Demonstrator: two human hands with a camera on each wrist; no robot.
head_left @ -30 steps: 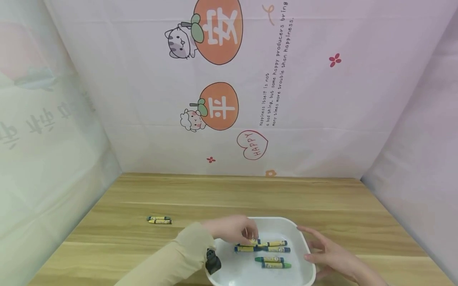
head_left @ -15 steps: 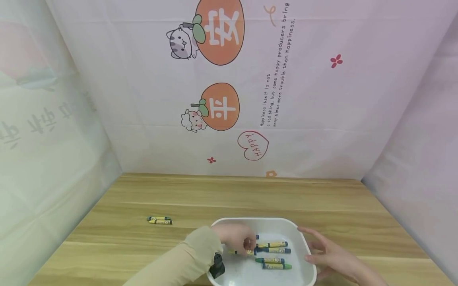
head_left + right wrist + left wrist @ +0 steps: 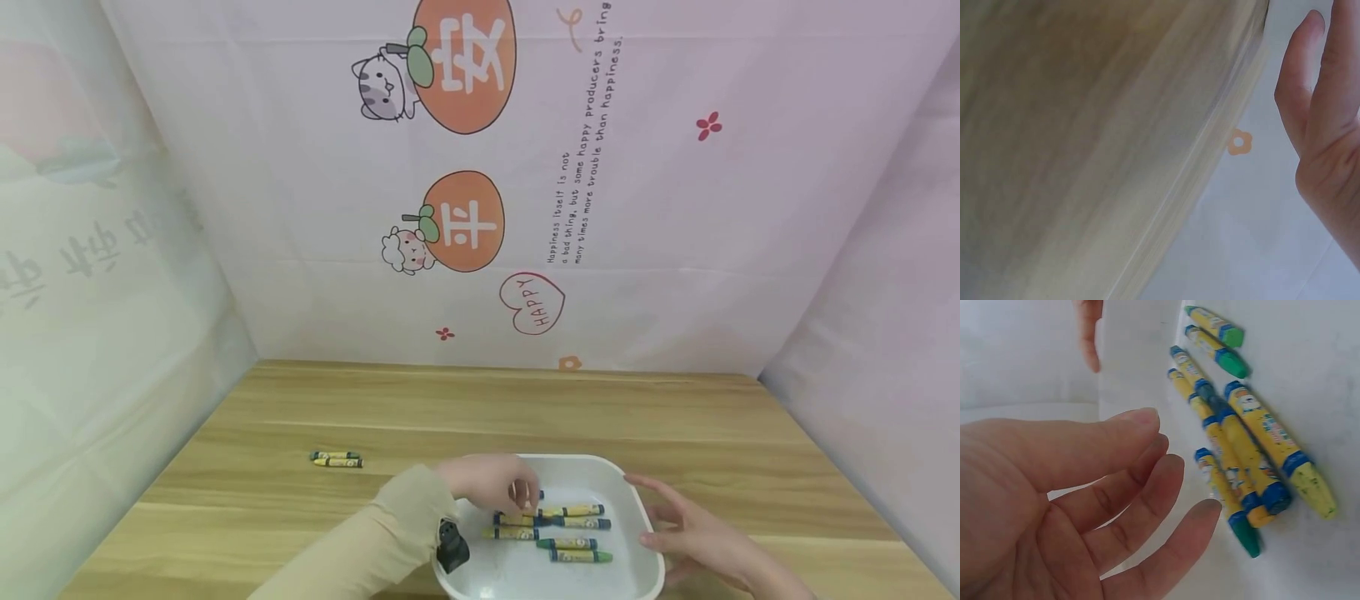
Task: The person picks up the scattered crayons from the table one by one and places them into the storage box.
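My left hand point(image 3: 487, 483) hovers over the left part of a white plastic tray point(image 3: 657, 550), fingers loosely bent, with nothing between thumb and fingertips. Just below it a crayon with a yellow-green tip point(image 3: 1272, 428) lies in the tray. Beside that are blue and yellow crayons point(image 3: 1232, 444) lying end to end, partly under my hand in the head view. A dark green crayon point(image 3: 1225, 497) lies alongside them. Two green crayons point(image 3: 581, 556) lie together nearer me. My right hand point(image 3: 693, 529) touches the tray's right side, its index finger extended along the rim.
Two more crayons point(image 3: 337, 460) lie side by side on the wooden table point(image 3: 420, 408), left of the tray. A white printed cloth point(image 3: 637, 317) hangs behind the table, and pale cloth walls stand at both sides.
My left hand laid the yellow-green crayon down in the tray, let go, and moved slightly away from it toward the far side. My right hand stays at the tray's side.
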